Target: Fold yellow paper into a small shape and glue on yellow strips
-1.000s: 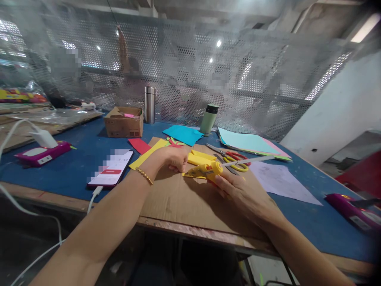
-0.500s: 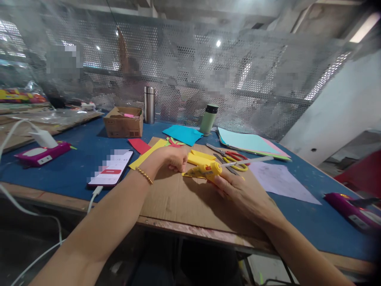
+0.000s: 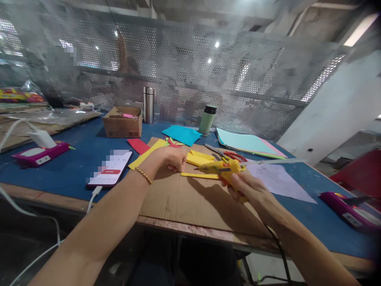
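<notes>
My right hand [image 3: 247, 190] grips a yellow glue gun [image 3: 222, 169], nozzle pointing left, with a glue stick jutting out to the right; it hangs just above the cardboard sheet [image 3: 184, 198]. A narrow yellow paper strip [image 3: 199, 175] lies on the cardboard below the nozzle. My left hand [image 3: 171, 157], fingers curled, rests at the left end of that strip, beside folded yellow paper pieces [image 3: 198, 158]. A bead bracelet circles my left wrist.
Red and yellow scissors [image 3: 229, 155], a phone [image 3: 110, 169] on a cable, red, cyan [image 3: 182, 134] and stacked coloured papers [image 3: 247, 142], a white sheet [image 3: 276, 178], a cardboard box [image 3: 122, 122], two flasks [image 3: 148, 105], purple cases [image 3: 38, 154] and a perforated screen behind.
My right hand has drawn the glue gun to the right and lifted it off the yellow strip, which now lies uncovered. My left hand has stayed in place.
</notes>
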Demonstrator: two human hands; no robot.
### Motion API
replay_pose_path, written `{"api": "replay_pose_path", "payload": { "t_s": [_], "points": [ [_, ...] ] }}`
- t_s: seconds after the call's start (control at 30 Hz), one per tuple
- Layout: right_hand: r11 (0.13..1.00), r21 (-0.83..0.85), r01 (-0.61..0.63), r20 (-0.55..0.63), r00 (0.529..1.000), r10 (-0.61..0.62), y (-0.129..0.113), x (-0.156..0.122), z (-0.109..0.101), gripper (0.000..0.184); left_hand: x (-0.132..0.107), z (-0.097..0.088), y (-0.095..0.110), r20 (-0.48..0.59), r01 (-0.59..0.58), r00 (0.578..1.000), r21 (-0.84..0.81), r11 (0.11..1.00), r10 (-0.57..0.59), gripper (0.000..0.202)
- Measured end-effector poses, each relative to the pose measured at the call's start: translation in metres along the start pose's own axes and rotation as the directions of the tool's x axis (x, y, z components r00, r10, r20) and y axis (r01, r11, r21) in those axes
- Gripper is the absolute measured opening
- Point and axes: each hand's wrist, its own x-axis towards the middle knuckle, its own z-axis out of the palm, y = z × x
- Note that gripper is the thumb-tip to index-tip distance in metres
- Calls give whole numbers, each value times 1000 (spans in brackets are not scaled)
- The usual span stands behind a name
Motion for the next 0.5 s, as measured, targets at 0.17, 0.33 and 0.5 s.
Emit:
{"api": "replay_pose_path", "payload": {
  "t_s": [0.17,0.33,0.5],
  "points": [
    [994,-38,-100,-241,967,88,25,-24,-55,51,-5,-1,5,2,6,1000,19,1000,-6,13],
    [807,-571,-151,-399,910,-112,85,-45,-102,35,-8,-1,11,11,16,1000,49,999,-17,12],
    [758,-630,-167,-223,974,30,140,-53,-118,33,-8,2,14,-15,34,999,66,997,-33,12]
  ]
}}
